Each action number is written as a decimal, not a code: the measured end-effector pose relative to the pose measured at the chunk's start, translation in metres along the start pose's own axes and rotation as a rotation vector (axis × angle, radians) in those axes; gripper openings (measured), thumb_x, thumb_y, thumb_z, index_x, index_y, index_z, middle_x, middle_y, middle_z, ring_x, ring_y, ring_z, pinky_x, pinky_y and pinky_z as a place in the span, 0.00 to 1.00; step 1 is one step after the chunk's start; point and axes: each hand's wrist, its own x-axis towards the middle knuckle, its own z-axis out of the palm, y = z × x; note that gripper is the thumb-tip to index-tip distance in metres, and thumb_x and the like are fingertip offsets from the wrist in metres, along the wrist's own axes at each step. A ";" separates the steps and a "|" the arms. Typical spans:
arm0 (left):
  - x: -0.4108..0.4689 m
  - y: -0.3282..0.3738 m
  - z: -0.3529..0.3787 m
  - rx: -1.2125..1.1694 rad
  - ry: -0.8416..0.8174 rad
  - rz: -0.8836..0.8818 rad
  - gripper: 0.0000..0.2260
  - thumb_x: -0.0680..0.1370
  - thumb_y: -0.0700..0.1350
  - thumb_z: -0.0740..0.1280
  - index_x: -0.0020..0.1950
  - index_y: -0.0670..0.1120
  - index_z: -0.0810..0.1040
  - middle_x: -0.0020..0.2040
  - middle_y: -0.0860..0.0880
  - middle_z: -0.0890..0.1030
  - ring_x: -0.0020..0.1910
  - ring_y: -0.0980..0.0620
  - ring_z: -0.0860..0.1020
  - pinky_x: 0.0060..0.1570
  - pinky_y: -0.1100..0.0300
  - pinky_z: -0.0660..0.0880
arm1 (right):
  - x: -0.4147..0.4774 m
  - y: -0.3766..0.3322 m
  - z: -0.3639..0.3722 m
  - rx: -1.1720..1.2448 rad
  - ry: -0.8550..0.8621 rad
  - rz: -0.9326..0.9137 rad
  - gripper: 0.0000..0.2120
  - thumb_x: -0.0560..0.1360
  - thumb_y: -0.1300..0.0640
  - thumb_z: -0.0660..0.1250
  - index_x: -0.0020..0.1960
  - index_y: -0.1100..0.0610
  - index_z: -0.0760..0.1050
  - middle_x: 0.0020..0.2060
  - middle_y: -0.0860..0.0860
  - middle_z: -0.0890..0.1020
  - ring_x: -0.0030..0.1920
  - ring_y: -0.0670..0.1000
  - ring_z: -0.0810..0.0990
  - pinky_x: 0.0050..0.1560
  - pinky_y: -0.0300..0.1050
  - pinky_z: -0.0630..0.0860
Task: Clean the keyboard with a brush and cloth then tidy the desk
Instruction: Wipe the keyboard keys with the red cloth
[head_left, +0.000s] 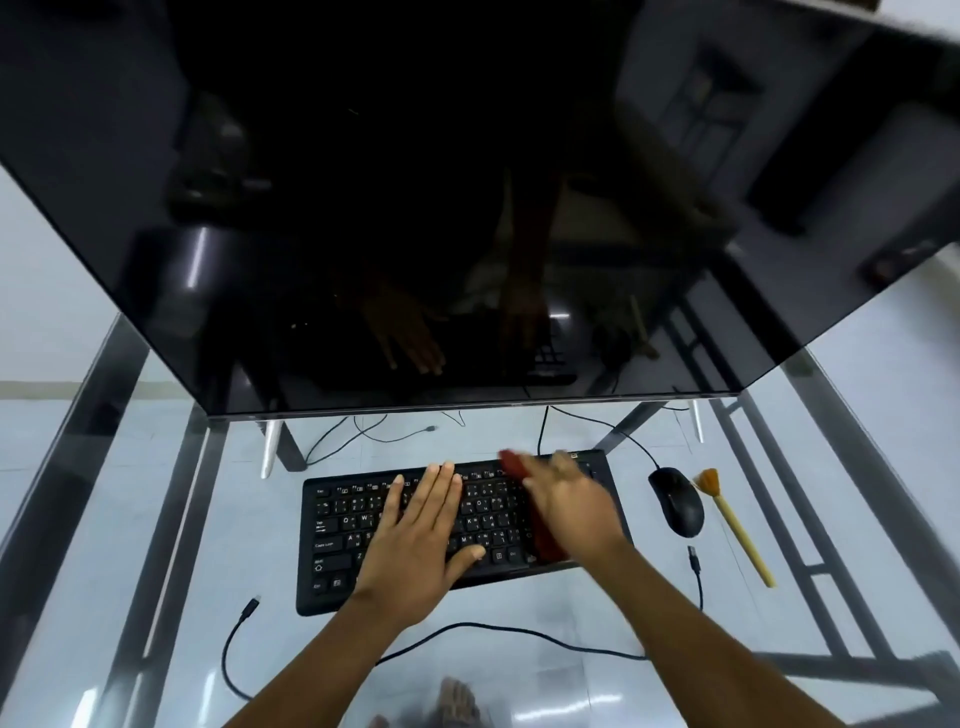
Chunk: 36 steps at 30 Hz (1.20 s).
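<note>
Glass desk under a large dark monitor. On it lies a black keyboard. One person's left hand rests flat and spread on the keys. Their right hand, blurred, presses a dark red cloth against the keyboard's right end. Just right of the keyboard sits a black mouse, then a brush lying flat.

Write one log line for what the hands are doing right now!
left hand: flat on keyboard | right hand: wiping keys with red cloth | brush: lying right of mouse
</note>
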 end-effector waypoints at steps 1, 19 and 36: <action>0.000 0.000 0.000 0.003 0.003 -0.002 0.35 0.80 0.66 0.48 0.78 0.42 0.55 0.79 0.45 0.53 0.78 0.49 0.48 0.72 0.42 0.50 | 0.006 0.008 -0.005 0.018 -0.001 0.134 0.19 0.81 0.48 0.59 0.71 0.46 0.68 0.56 0.54 0.76 0.37 0.57 0.83 0.36 0.48 0.80; -0.004 -0.002 -0.006 0.005 -0.066 -0.001 0.35 0.80 0.67 0.48 0.78 0.43 0.56 0.79 0.47 0.54 0.78 0.49 0.51 0.72 0.43 0.50 | -0.034 -0.002 0.002 0.014 -0.160 -0.013 0.22 0.81 0.49 0.55 0.75 0.47 0.60 0.61 0.58 0.73 0.37 0.57 0.83 0.35 0.48 0.81; 0.009 0.036 -0.007 -0.004 -0.028 -0.174 0.33 0.80 0.64 0.45 0.78 0.44 0.53 0.79 0.49 0.54 0.78 0.53 0.48 0.74 0.50 0.39 | -0.033 0.097 -0.026 0.266 -0.029 -0.073 0.18 0.81 0.46 0.54 0.70 0.43 0.67 0.56 0.51 0.73 0.43 0.55 0.80 0.39 0.43 0.79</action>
